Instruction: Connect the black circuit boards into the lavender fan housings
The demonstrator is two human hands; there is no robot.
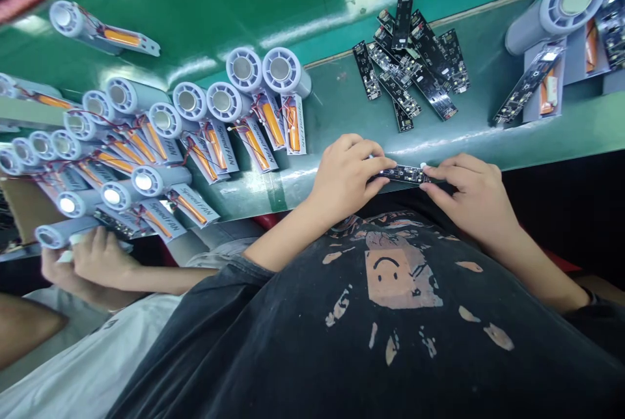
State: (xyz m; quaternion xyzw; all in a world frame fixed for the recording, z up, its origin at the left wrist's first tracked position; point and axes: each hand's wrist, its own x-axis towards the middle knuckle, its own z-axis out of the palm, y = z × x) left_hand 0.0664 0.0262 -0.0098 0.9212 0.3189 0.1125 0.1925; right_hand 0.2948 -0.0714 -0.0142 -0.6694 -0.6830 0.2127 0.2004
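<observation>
A narrow black circuit board with small pale components is held level between my two hands near the bench's front edge. My left hand pinches its left end, thumb below and fingers above. At the other end, my right hand grips the board between thumb and index finger. A small white piece shows by the right fingertips; I cannot tell whether it is a finger cover. Beyond my hands lies a loose pile of similar boards on the green bench.
Several grey fan units with orange-wrapped batteries and thin wires stand along the left. More fan units stand at the right, a circuit board leaning on one. A co-worker's hands work on a fan at lower left. A green conveyor-like surface runs behind.
</observation>
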